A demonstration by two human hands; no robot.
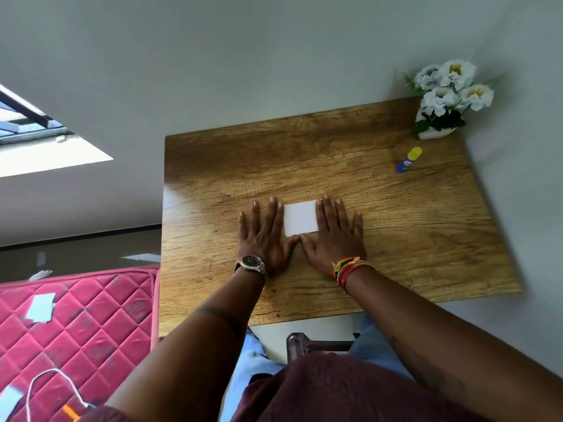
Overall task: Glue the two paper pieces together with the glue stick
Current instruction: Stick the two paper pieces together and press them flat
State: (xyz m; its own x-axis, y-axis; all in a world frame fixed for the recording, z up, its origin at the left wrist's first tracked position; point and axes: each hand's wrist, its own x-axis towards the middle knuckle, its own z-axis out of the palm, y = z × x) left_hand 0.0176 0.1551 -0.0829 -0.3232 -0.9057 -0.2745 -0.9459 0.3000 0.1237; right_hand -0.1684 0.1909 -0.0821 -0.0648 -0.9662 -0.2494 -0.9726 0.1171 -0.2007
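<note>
A small white paper rectangle (300,217) lies flat in the middle of the wooden table (396,239). Only one sheet shows; I cannot tell whether a second lies under it. My left hand (262,236), with a wristwatch, rests palm down on the table at the paper's left edge, fingers spread. My right hand (336,236), with coloured thread bracelets, lies palm down at the paper's right edge. Both thumbs meet at the paper's near edge. The glue stick (408,160), blue with a yellow cap, lies on its side at the far right, well away from both hands.
A white pot of white artificial flowers (447,102) stands at the table's far right corner. A red quilted mattress (76,324) with paper scraps and a white cable lies left of the table. A chair edge (316,345) shows below the near table edge.
</note>
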